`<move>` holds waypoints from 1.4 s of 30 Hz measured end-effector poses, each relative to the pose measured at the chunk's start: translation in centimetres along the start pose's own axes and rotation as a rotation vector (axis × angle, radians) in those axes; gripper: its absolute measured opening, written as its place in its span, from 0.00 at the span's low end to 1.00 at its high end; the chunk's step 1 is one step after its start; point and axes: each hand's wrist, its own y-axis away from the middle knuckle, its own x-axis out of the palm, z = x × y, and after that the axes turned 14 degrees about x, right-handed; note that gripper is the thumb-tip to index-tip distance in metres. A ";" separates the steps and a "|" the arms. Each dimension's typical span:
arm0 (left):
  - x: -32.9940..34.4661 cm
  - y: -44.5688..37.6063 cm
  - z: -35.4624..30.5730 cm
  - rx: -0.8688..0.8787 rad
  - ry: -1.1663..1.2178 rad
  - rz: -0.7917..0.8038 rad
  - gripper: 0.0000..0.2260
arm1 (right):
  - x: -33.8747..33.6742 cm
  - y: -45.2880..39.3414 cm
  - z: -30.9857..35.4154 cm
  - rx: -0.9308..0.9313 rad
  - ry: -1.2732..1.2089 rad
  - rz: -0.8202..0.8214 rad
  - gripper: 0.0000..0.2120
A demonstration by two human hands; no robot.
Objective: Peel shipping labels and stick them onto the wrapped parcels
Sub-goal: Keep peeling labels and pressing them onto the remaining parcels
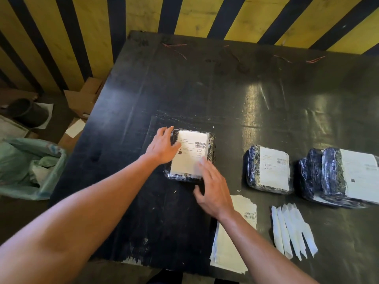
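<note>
The parcel [189,155] lies on the counter [225,95] straight ahead between my hands, its label [189,154] running long axis away from me. My left hand [163,147] rests flat on its left edge, fingers spread, clamping nothing; my right hand [213,191] lies open at the label's near right corner (likely smoothing it down). Right of it sit two labelled parcels [268,169]; the label stack [231,247] and backing strips [293,228] lie nearer my right. Nothing blocks the way.
</note>
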 end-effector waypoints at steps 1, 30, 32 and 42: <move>0.5 0.9 0.4 -0.068 0.075 -0.039 0.32 | 0.0 -0.2 -0.1 0.077 -0.088 -0.077 0.36; -0.3 3.5 -4.7 -0.265 0.760 -0.408 0.20 | -8.5 -6.8 1.4 0.631 -0.820 -0.084 0.19; 0.1 3.6 -6.2 -0.217 0.767 -0.393 0.12 | -9.1 -6.3 0.4 0.604 -0.833 -0.126 0.17; 8.3 2.9 -15.0 -0.153 0.769 -0.129 0.15 | -12.5 -2.7 -10.1 0.776 -0.792 -0.277 0.09</move>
